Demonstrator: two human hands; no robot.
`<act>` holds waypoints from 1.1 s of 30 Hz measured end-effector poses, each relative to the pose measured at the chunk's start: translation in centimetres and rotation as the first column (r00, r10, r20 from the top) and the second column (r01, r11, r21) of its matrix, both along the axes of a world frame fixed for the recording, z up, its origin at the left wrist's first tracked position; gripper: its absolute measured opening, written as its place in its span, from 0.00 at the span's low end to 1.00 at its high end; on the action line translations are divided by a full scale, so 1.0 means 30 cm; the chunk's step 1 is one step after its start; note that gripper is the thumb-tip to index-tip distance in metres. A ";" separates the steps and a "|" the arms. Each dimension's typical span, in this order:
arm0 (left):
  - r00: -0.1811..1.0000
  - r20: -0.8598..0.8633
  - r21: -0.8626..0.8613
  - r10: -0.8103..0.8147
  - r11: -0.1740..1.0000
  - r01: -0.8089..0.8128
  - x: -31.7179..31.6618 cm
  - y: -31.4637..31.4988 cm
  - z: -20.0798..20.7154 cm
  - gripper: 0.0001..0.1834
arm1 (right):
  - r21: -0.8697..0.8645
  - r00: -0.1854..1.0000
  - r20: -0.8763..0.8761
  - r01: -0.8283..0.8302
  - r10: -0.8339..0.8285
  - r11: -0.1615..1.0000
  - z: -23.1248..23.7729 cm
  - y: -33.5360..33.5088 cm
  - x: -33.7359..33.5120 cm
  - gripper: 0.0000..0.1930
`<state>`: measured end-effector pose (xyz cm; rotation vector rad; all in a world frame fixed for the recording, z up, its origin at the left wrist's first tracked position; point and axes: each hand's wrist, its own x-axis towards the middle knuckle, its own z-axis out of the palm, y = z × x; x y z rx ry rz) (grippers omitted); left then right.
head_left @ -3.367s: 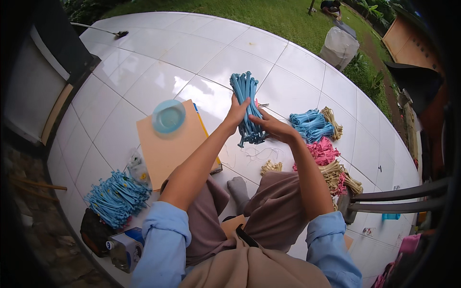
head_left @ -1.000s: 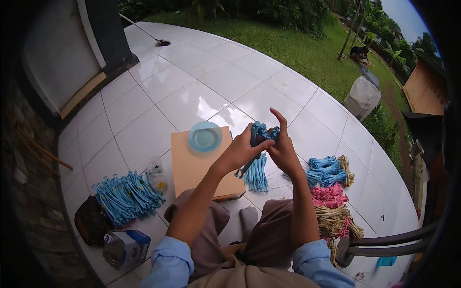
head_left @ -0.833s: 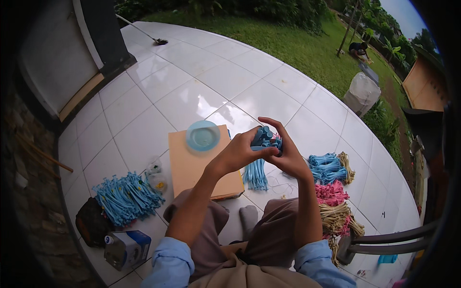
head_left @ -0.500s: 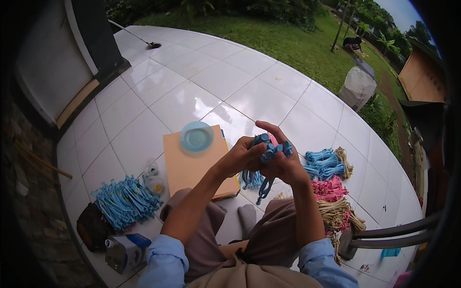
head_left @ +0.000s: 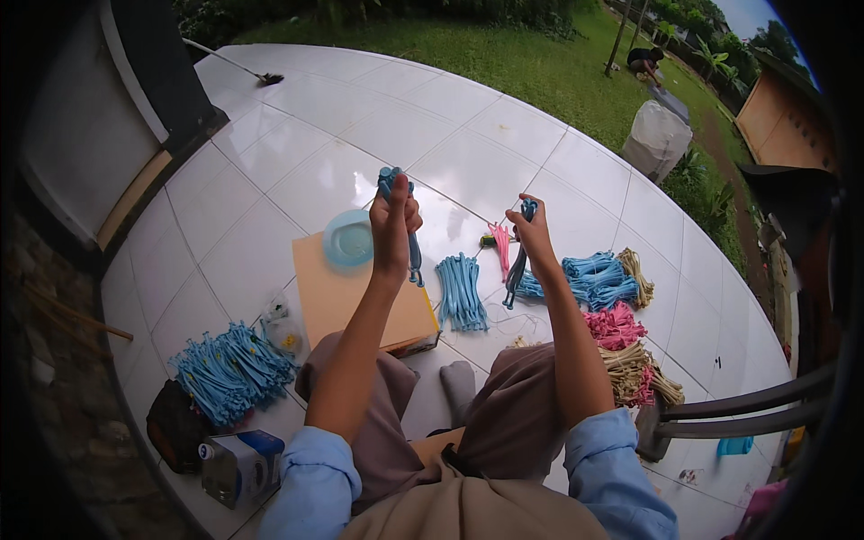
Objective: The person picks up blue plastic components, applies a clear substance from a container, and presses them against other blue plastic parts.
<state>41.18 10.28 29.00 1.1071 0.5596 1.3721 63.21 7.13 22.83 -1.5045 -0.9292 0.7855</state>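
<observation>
My left hand (head_left: 396,229) is raised with its fingers wrapped round a bunch of blue rubbery straps (head_left: 415,256), whose rounded knob ends poke out above the thumb. To the right and apart from it, my right hand (head_left: 536,236) pinches a few darker blue straps (head_left: 517,274) that hang down; their exact number is hard to tell. On the tiles between my forearms lies a neat bundle of light blue straps (head_left: 463,292). Pink straps (head_left: 501,252) lie just left of my right hand. Under my left hand's side, a translucent blue dish (head_left: 346,238) rests on a flat tan-topped box (head_left: 328,292).
Heaped blue straps (head_left: 229,369) lie at left, beside a clear plastic bag (head_left: 283,333) and a metal can (head_left: 238,468). Blue bundles (head_left: 598,279), pink bundles (head_left: 616,326) and beige bundles (head_left: 625,369) sit at right, near dark chair legs (head_left: 738,414). A person (head_left: 644,65) crouches on the grass.
My hands have moved apart: the left went left and up with the bunch, the right stayed right with a few straps. The blue bundle and pink straps behind them now show.
</observation>
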 end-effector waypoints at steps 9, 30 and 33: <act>0.949 0.229 -0.225 -0.216 0.937 0.267 0.037 0.005 -0.051 0.15 | -0.467 0.846 0.463 -0.021 0.265 0.884 -0.149 0.056 -0.020 0.38; 0.658 -0.750 0.111 -0.066 0.968 0.224 0.001 -0.070 0.054 0.27 | 0.409 0.963 -0.163 -0.132 0.215 0.903 0.236 -0.090 -0.251 0.36; 0.682 -0.726 0.121 -0.085 0.961 0.249 0.001 -0.073 0.066 0.24 | 0.419 0.979 -0.071 -0.143 0.189 0.897 0.250 -0.095 -0.240 0.40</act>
